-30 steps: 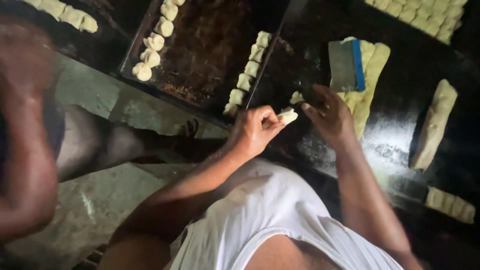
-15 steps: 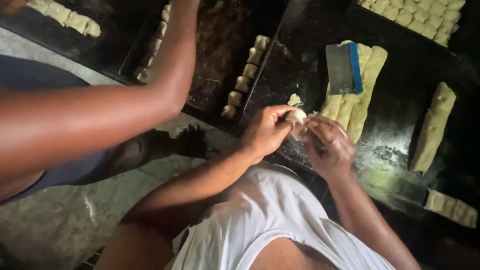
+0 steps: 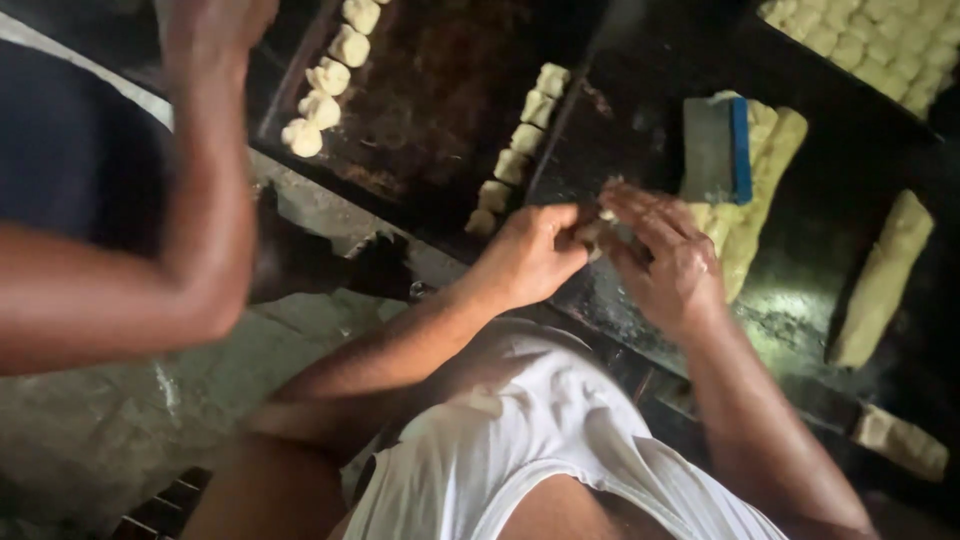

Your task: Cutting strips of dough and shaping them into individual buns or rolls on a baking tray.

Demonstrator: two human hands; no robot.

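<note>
My left hand (image 3: 530,255) and my right hand (image 3: 665,260) meet over the dark worktop, and both close around one small pale dough piece (image 3: 603,222). It is mostly hidden between my fingers. Just beyond my right hand a flat metal scraper (image 3: 712,150) with a blue grip lies on long strips of dough (image 3: 762,205). A row of shaped dough pieces (image 3: 515,150) runs along the near edge of a dark baking tray (image 3: 430,90), close to my left hand.
Another person's bare arm (image 3: 200,200) reaches across the left side toward a second row of dough pieces (image 3: 325,80). A dough log (image 3: 885,280) lies at the right, a batch of cut pieces (image 3: 880,40) at the top right, another piece (image 3: 900,445) below.
My hands have come together around the dough piece. The other person's arm has swung in from the left and now reaches up over the tray.
</note>
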